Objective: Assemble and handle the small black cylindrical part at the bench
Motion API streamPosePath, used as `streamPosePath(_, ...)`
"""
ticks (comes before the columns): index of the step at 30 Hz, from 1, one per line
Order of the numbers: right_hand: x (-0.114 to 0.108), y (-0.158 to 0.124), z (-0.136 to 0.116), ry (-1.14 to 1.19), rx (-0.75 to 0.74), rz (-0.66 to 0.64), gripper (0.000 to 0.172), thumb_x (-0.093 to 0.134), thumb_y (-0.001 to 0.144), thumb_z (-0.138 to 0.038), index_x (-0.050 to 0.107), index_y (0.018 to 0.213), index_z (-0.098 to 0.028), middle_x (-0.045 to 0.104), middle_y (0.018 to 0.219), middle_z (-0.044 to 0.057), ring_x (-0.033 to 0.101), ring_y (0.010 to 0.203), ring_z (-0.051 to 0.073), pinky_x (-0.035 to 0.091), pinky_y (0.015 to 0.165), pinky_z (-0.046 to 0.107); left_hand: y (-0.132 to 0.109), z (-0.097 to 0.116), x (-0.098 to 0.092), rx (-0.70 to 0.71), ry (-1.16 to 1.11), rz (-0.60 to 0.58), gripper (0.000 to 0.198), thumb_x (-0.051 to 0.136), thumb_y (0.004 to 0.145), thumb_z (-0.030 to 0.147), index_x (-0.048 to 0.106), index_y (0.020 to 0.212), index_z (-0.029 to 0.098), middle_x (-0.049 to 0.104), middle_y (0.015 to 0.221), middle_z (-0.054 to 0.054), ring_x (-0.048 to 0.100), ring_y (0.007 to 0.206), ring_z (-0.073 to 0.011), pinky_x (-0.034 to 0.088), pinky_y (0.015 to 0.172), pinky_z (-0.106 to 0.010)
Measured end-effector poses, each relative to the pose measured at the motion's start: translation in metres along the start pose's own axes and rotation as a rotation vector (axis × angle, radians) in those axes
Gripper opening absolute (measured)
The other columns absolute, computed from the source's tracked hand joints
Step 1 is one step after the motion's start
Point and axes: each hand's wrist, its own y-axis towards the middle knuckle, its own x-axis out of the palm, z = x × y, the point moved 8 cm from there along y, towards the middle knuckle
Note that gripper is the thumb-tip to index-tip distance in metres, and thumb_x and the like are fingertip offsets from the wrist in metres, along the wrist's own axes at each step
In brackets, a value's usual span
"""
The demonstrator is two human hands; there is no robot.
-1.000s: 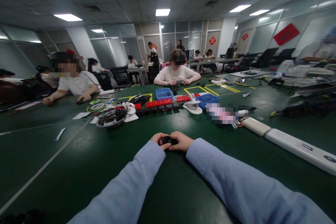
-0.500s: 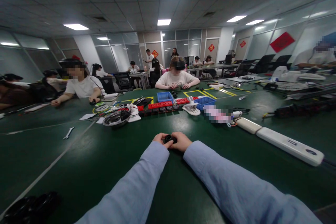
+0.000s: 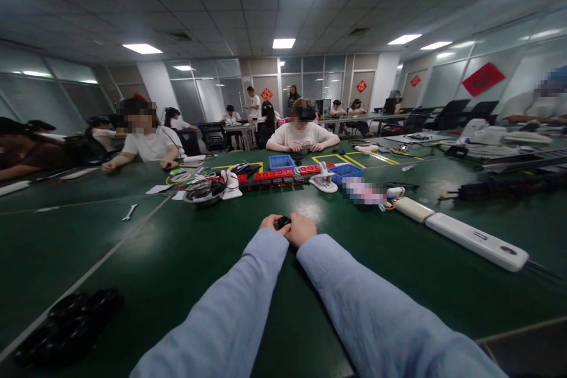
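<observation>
Both my hands meet over the green table (image 3: pixel 212 260), straight ahead of me. Between them is a small, round, glossy black part (image 3: pixel 282 222) with a ring-shaped top; its exact kind does not show. My left hand (image 3: pixel 271 223) is closed around its left side. My right hand (image 3: pixel 303 229) is closed against its right side, its back toward me and its fingertips mostly hidden. Several similar black round parts (image 3: pixel 71 328) lie heaped at the near left of the table.
Ahead stand a red power strip row (image 3: pixel 274 175), blue trays (image 3: pixel 282 162), a white clamp stand (image 3: pixel 323 178) and a bowl of cables (image 3: pixel 204 192). A long white device (image 3: pixel 476 239) lies right, a wrench (image 3: pixel 130 212) left. A co-worker (image 3: pixel 303 129) sits opposite.
My view has tilted and shifted a little, so the near-left black parts show more. My right hand has turned over the black part and covers more of it.
</observation>
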Motion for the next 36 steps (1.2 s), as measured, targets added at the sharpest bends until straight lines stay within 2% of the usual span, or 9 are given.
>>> streamPosePath(3,-0.002,-0.003,-0.004,0.109,-0.222,-0.065,0.044,0.055,0.060,-0.039,0.050,0.098,-0.018,0.053,0.093,0.007,0.048,0.087,0.019,0.034,0.072,0.030,-0.008,0.002,0.001,0.021,-0.089,-0.137,0.032,0.065,0.051,0.020,0.058,0.081,0.013,0.056,0.072,-0.002,0.044,0.050,-0.0068,0.034,0.048,-0.020)
streamPosePath(5,0.001,-0.007,-0.005,0.185,-0.363,-0.165,0.045,0.057,0.057,-0.047,0.055,0.092,-0.018,0.054,0.086,0.005,0.048,0.084,0.018,0.035,0.071,0.029,-0.013,0.003,0.004,0.037,-0.125,-0.262,0.033,0.065,0.051,0.022,0.058,0.082,0.013,0.053,0.063,0.001,0.034,0.042,-0.0036,0.027,0.042,-0.018)
streamPosePath(8,0.005,-0.010,-0.002,0.300,-0.466,-0.272,0.042,0.059,0.056,-0.047,0.058,0.086,-0.018,0.054,0.078,0.002,0.049,0.078,0.016,0.036,0.067,0.027,-0.016,0.004,0.005,0.043,-0.180,-0.363,0.035,0.066,0.050,0.023,0.058,0.082,0.013,0.047,0.052,0.004,0.030,0.041,-0.0033,0.024,0.041,-0.018)
streamPosePath(13,0.011,-0.008,0.002,0.435,-0.471,-0.338,0.031,0.059,0.061,-0.033,0.058,0.086,-0.016,0.054,0.074,0.000,0.050,0.071,0.013,0.037,0.062,0.023,-0.014,0.004,0.007,0.033,-0.214,-0.416,0.036,0.067,0.049,0.024,0.058,0.082,0.013,0.045,0.051,0.005,0.030,0.042,-0.0033,0.025,0.042,-0.018)
streamPosePath(18,0.012,-0.010,-0.003,0.537,-0.578,-0.440,0.025,0.057,0.063,-0.023,0.057,0.086,-0.013,0.054,0.076,0.000,0.050,0.072,0.012,0.038,0.066,0.023,-0.013,0.002,0.010,0.014,-0.246,-0.475,0.037,0.066,0.048,0.022,0.058,0.083,0.013,0.047,0.054,0.005,0.031,0.043,-0.0035,0.025,0.042,-0.018)
streamPosePath(21,0.012,-0.008,-0.001,0.574,-0.572,-0.457,0.023,0.057,0.063,-0.021,0.056,0.085,-0.012,0.053,0.075,0.000,0.050,0.072,0.012,0.039,0.067,0.023,-0.013,0.003,0.010,0.022,-0.260,-0.496,0.038,0.067,0.048,0.023,0.058,0.084,0.012,0.048,0.055,0.004,0.031,0.043,-0.0034,0.025,0.042,-0.018)
streamPosePath(30,0.015,-0.008,0.000,0.588,-0.493,-0.478,0.025,0.058,0.062,-0.021,0.056,0.085,-0.012,0.054,0.073,0.000,0.049,0.068,0.011,0.039,0.062,0.023,-0.014,0.001,0.008,0.000,-0.194,-0.456,0.038,0.067,0.048,0.024,0.059,0.083,0.013,0.045,0.051,0.005,0.033,0.044,-0.0044,0.027,0.043,-0.018)
streamPosePath(36,0.011,-0.009,-0.003,0.555,-0.536,-0.460,0.024,0.058,0.062,-0.022,0.057,0.084,-0.012,0.055,0.075,0.001,0.050,0.072,0.013,0.038,0.066,0.024,-0.016,-0.002,0.009,0.003,-0.166,-0.420,0.039,0.067,0.049,0.025,0.058,0.085,0.012,0.048,0.054,0.004,0.032,0.043,-0.0035,0.027,0.043,-0.018)
